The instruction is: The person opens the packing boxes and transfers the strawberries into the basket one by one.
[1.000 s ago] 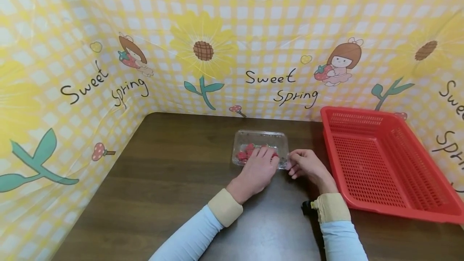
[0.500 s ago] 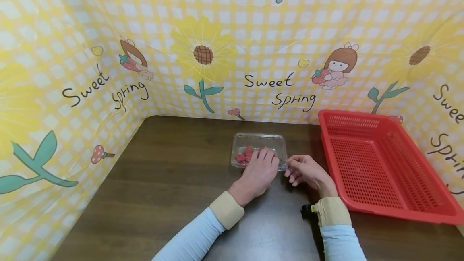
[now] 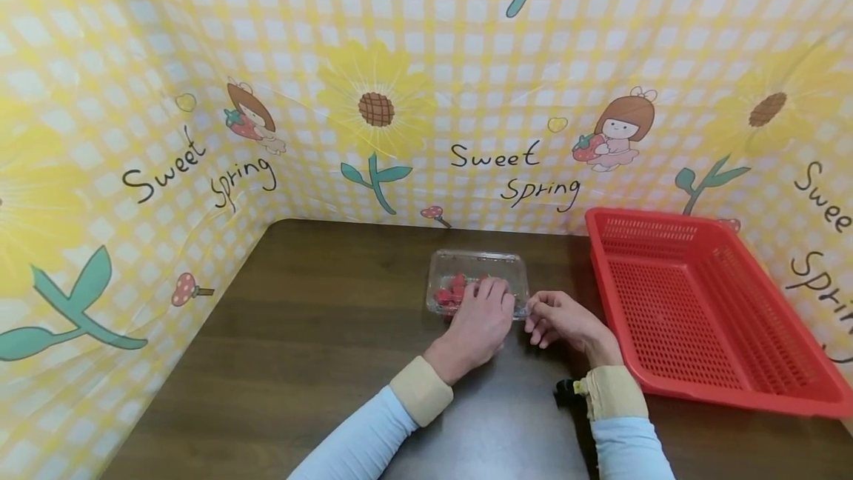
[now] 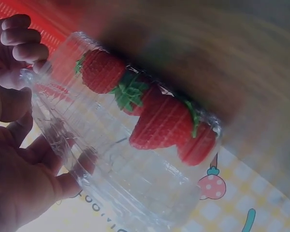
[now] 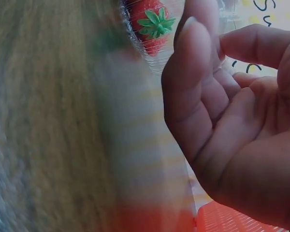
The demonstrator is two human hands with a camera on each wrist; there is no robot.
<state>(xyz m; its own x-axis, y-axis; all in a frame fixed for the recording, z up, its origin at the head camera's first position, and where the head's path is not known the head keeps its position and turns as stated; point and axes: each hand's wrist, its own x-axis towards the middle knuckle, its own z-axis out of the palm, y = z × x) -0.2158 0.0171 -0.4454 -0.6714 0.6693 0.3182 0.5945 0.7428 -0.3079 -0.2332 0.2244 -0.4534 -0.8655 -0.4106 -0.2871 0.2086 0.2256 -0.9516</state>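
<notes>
A clear plastic box (image 3: 476, 261) holding several red strawberries (image 4: 159, 123) with green leaves stands on the dark wooden table. My left hand (image 3: 474, 321) reaches over its near side, the fingers extended and resting on the plastic; part of them shows through it in the left wrist view. At the near right corner of the box, the thumb and index finger of my right hand (image 3: 563, 323) pinch the plastic edge, while the other fingers curl loosely below. In the right wrist view a strawberry (image 5: 152, 24) shows behind the plastic. Whether the lid is fully closed I cannot tell.
A large red plastic basket (image 3: 680, 317) with perforated walls stands to the right, close beside my right forearm. Yellow checked cloth (image 3: 320, 191) hangs behind and along the sides of the table. A small black object (image 3: 566, 391) sits at my right cuff.
Both hands keep nearly the same place at the box. The whole head view has shifted slightly downward in the frame; strawberries and basket have not visibly moved on the table.
</notes>
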